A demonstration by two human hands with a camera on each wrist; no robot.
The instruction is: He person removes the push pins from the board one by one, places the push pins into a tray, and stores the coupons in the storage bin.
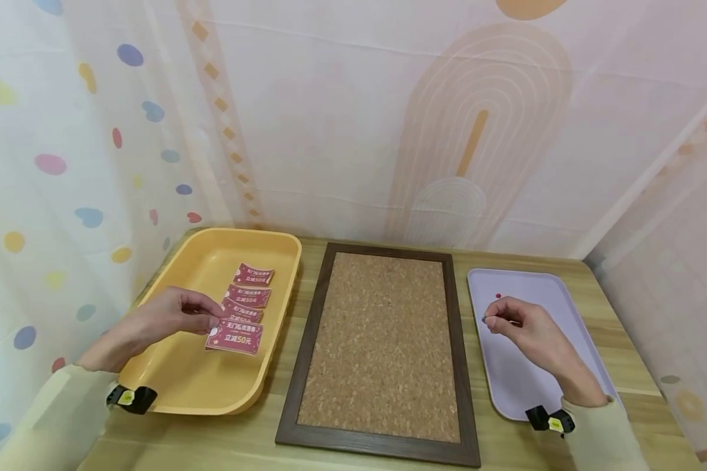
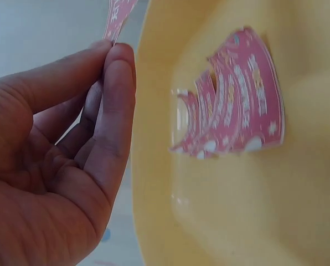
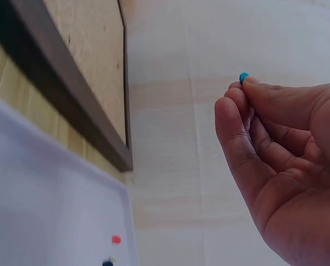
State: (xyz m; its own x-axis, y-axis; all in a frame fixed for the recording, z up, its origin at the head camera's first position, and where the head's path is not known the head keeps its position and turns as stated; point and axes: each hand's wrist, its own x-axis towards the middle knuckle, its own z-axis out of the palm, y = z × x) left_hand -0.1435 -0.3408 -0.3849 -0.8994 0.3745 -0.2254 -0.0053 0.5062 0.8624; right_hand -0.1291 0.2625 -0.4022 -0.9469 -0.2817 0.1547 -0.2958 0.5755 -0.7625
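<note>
My left hand [image 1: 167,318] pinches a dark pink printed coupon [image 1: 235,336] between thumb and fingertips, over the yellow bin [image 1: 177,376]. Several like coupons [image 2: 259,91] lie overlapping in a row inside that bin. On the other side, my right hand [image 1: 527,330] is above the lilac tray [image 1: 509,396]. Its thumb and index finger pinch a small blue push pin [image 3: 243,77]; only the rounded head shows. A framed corkboard [image 1: 383,347] lies flat between the bin and the tray.
A small red pin [image 3: 116,239] and a dark one [image 3: 107,263] lie in the tray. The corkboard's dark wooden frame [image 1: 468,399] stands slightly above the wooden table [image 1: 212,445]. A patterned curtain [image 1: 330,131] hangs behind and at the sides.
</note>
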